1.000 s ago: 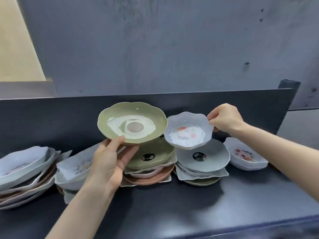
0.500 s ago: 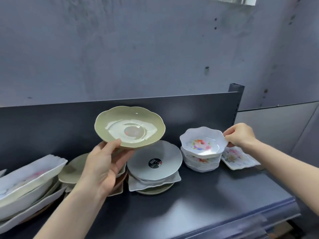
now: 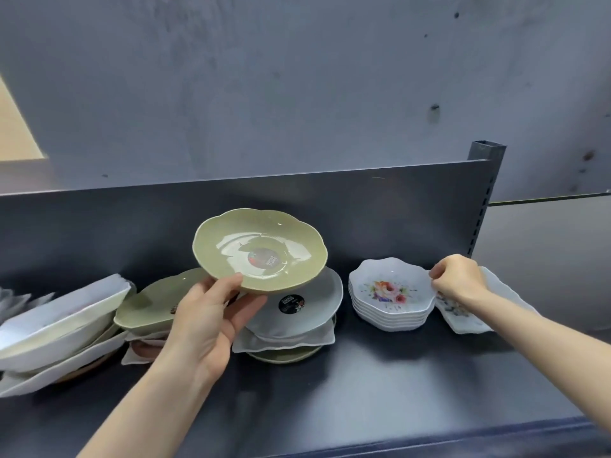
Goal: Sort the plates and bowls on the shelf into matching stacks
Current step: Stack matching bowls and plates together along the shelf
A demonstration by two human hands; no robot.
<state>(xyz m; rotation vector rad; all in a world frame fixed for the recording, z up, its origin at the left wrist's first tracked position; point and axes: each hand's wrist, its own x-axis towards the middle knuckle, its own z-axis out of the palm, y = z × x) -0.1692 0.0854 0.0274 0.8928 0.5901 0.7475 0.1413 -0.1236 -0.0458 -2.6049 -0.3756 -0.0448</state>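
Note:
My left hand (image 3: 208,319) grips a green scalloped plate (image 3: 231,252) by its near rim and holds it tilted above the mixed piles. To the right stands a stack of white floral bowls (image 3: 386,320). A white floral bowl (image 3: 390,289) sits on top of that stack, and my right hand (image 3: 459,279) pinches its right rim. Below the green plate lies a grey plate with a black sticker (image 3: 317,305) on a mixed pile. Another green plate (image 3: 148,305) tops the pile to the left of it.
Large white dishes (image 3: 59,315) lean in a pile at the far left. A white floral rectangular dish (image 3: 506,299) lies behind my right hand. All of it rests on a dark shelf (image 3: 363,391) with a back panel (image 3: 99,226) and an upright post (image 3: 486,193).
My right hand carried the floral bowl to the right and lowered it onto the stack of matching bowls. The green plate stays lifted in my left hand.

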